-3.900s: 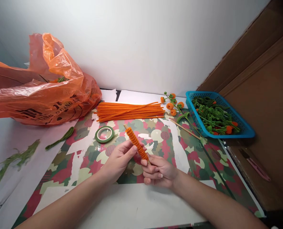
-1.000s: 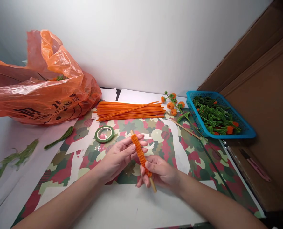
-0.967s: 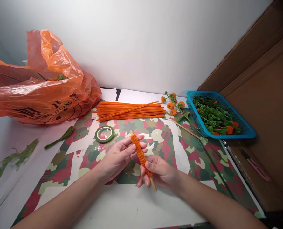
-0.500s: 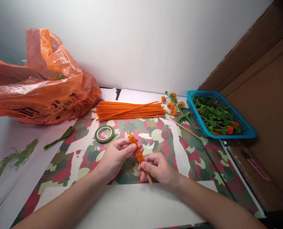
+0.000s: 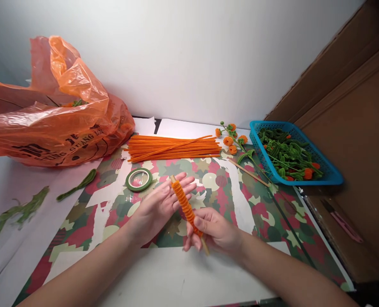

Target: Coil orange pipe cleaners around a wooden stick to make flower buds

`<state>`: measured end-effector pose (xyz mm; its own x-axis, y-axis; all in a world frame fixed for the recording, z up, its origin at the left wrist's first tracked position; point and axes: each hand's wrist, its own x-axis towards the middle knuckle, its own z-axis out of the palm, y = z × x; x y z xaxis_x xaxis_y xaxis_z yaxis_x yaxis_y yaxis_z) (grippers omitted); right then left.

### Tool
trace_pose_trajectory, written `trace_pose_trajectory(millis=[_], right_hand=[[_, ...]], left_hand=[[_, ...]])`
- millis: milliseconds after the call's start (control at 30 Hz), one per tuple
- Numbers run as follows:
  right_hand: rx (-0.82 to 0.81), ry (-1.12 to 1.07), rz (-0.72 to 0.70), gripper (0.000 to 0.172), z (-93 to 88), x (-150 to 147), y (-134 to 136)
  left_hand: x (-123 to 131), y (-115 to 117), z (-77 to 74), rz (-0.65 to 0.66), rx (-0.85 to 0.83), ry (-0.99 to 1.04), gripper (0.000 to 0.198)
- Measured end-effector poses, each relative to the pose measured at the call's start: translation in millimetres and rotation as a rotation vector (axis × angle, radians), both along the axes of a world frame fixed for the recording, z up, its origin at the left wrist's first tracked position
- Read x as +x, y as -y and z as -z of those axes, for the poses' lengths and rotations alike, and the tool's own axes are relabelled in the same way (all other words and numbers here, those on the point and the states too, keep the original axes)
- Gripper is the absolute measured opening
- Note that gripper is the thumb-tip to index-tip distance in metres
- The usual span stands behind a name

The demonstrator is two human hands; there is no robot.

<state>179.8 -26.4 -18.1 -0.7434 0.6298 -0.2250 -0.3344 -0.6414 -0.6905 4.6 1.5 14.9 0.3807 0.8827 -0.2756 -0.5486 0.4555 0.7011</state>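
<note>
A wooden stick wrapped in a coil of orange pipe cleaner [image 5: 183, 204] tilts up and to the left over the patterned mat [image 5: 259, 213]. My right hand [image 5: 213, 230] is closed round the lower end of the stick. My left hand [image 5: 159, 204] lies against the upper part of the coil with its fingers stretched out and apart. A roll of green tape [image 5: 139, 179] lies just left of my left hand.
A bundle of straight orange pipe cleaners [image 5: 173, 148] lies at the back. An orange plastic bag [image 5: 55, 123] fills the back left. A blue basket [image 5: 331, 177] with green stems stands at the right, orange pompom flowers [image 5: 231, 143] and a bare stick [image 5: 248, 172] beside it. Green pieces [image 5: 77, 186] lie at left.
My left hand has opened from a pinch on the coil's top to flat, stretched fingers against it. My right hand has slid slightly down the stick.
</note>
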Motion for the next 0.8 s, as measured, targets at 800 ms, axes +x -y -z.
trace_pose_trajectory(millis=[800], right_hand=[[-0.108,-0.132,-0.09,0.039,-0.1,3.1,-3.2]], left_hand=[[-6.8,-4.7,-5.1,-0.14,-0.018,-0.078,0.027]])
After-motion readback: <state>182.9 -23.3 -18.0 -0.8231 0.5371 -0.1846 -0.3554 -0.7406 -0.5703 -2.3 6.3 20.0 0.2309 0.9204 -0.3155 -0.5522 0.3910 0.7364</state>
